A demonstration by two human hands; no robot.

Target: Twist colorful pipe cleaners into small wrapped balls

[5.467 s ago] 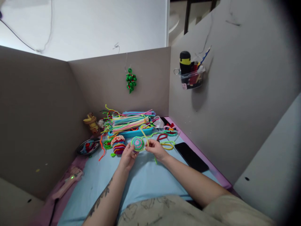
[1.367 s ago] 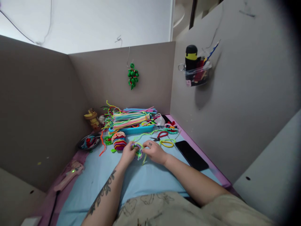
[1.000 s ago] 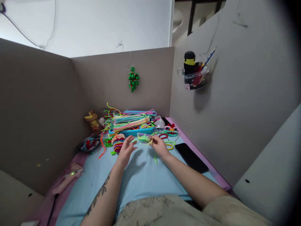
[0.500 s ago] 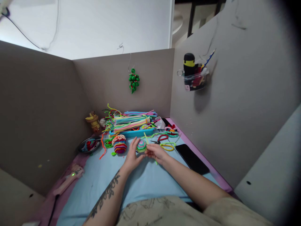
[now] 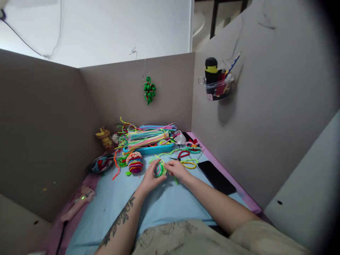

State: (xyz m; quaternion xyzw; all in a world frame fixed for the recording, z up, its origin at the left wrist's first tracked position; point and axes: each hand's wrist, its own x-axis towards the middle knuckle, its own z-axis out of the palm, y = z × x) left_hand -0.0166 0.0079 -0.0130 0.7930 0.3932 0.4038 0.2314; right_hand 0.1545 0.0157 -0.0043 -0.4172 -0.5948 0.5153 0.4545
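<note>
My left hand (image 5: 150,178) curls around a small round piece coiled from pipe cleaners (image 5: 160,170), striped in green, pink and teal. On its right edge the fingers of my right hand (image 5: 177,170) pinch together, apparently on a light green pipe cleaner; the fingertips hide the exact grip. A short green end pokes out below that hand. Just beyond lie scissors (image 5: 189,165) with red and yellow handles, their blades open. To the left of my left hand stands a striped, multicoloured pipe-cleaner piece (image 5: 135,165) with a peach top.
Bundles of pipe cleaners (image 5: 147,136) lie over a blue tray (image 5: 156,150) at the back. A phone (image 5: 217,177) lies right; a dark bowl (image 5: 99,163) and a pink glue gun (image 5: 79,203) lie left. Grey partitions (image 5: 170,92) enclose the table.
The round piece has turned in my left hand, showing more green. My right fingers have shifted up along its edge, and the upright yellow-green end has tipped to the left.
</note>
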